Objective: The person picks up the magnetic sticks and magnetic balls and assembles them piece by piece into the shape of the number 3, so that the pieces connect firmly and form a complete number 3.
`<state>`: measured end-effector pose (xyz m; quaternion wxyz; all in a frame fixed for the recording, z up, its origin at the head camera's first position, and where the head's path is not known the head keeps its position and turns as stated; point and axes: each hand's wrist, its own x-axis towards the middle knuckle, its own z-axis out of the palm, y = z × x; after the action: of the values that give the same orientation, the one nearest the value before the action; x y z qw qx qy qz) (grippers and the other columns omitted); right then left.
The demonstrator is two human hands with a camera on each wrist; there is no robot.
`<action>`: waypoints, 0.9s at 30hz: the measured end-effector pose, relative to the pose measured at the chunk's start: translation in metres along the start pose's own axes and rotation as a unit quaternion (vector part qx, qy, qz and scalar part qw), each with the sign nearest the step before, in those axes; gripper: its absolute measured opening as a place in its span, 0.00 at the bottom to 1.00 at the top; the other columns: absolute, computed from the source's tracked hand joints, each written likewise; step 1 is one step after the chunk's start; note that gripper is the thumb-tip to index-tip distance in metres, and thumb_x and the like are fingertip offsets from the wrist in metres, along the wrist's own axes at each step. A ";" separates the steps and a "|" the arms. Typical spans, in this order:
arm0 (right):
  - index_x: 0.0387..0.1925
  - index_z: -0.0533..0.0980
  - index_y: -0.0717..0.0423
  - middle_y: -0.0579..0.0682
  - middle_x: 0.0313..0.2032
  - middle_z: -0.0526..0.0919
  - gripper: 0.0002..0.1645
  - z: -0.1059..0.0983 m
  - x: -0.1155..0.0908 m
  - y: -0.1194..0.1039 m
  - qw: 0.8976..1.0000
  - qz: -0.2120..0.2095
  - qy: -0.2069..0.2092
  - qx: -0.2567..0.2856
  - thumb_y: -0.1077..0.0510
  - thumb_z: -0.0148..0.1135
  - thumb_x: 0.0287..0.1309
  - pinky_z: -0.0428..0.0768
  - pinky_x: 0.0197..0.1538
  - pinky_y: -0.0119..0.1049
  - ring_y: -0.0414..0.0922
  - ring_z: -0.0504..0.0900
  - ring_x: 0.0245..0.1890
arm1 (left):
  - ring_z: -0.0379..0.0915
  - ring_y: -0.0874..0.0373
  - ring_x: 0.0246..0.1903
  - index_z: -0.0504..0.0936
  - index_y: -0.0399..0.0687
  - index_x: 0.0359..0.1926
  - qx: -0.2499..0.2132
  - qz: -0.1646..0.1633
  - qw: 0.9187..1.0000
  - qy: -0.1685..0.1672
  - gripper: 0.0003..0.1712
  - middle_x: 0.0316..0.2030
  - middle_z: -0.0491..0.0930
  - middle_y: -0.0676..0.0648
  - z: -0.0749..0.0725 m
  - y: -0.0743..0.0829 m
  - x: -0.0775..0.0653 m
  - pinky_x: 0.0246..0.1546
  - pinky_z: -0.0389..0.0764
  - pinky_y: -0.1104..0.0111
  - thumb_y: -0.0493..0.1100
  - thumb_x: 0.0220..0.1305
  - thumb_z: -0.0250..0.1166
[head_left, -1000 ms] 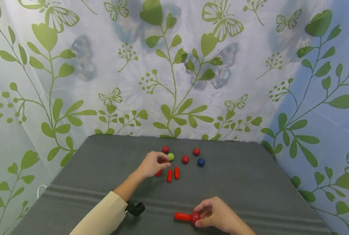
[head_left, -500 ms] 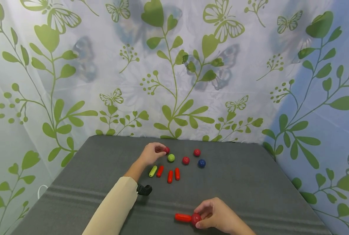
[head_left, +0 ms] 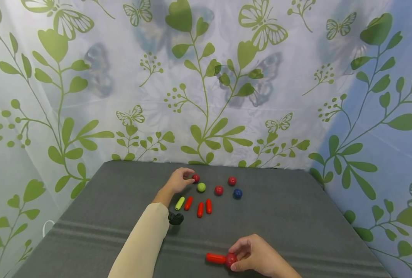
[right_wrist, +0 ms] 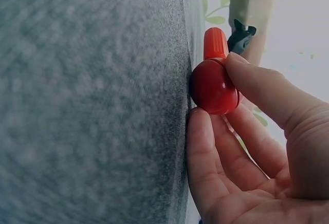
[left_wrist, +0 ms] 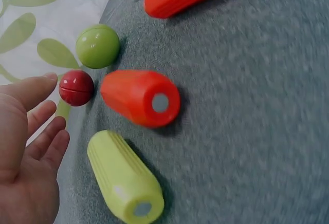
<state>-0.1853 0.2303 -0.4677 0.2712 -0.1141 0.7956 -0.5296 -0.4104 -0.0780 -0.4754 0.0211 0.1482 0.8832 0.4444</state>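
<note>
In the head view, my left hand (head_left: 179, 180) reaches toward a red ball (head_left: 195, 178) at the back. Its thumb and fingers (left_wrist: 55, 142) are spread beside that ball, without a visible grip in the left wrist view. A green ball (head_left: 201, 187) lies just nearer. By the front, my right hand (head_left: 252, 255) pinches another red ball (right_wrist: 213, 87) between thumb and fingers, low at the table. End-on against this ball sits a red rod (head_left: 215, 258). A yellow-green rod (left_wrist: 126, 178) and a red rod (left_wrist: 140, 98), both with grey end discs, lie below the left hand.
Two more red rods (head_left: 200, 209) lie mid-table. Right of the green ball are a red ball (head_left: 218, 190), another red ball (head_left: 232, 181) and a blue ball (head_left: 238, 193). A leaf-patterned curtain (head_left: 206, 96) hangs behind the grey table (head_left: 296, 216).
My left hand has moved back and slightly left, from beside the green ball to the rear red ball, uncovering the yellow-green rod. My right hand keeps its pinch with hardly any motion.
</note>
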 end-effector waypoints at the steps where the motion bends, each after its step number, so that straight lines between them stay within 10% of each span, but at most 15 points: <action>1: 0.44 0.86 0.57 0.49 0.37 0.89 0.19 0.000 0.000 -0.001 1.000 0.001 0.000 -0.004 0.59 0.81 0.49 0.84 0.40 0.35 0.44 0.85 0.35 | 0.74 0.42 0.63 0.79 0.44 0.64 0.001 0.000 1.000 -0.005 0.22 0.63 0.76 0.39 0.000 0.001 0.000 0.63 0.76 0.49 0.42 0.72 0.66; 27: 0.44 0.86 0.61 0.52 0.38 0.90 0.19 0.000 -0.001 0.001 0.999 -0.027 -0.007 0.022 0.61 0.80 0.50 0.84 0.39 0.31 0.42 0.85 0.35 | 0.79 0.46 0.57 0.82 0.47 0.60 -0.002 -0.024 1.000 0.003 0.19 0.56 0.83 0.41 0.015 -0.005 0.016 0.59 0.79 0.53 0.39 0.70 0.67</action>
<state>-0.1842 0.2316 -0.4677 0.2645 -0.1336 0.7785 -0.5533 -0.4240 -0.0647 -0.4868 0.0291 0.1257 0.8858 0.4459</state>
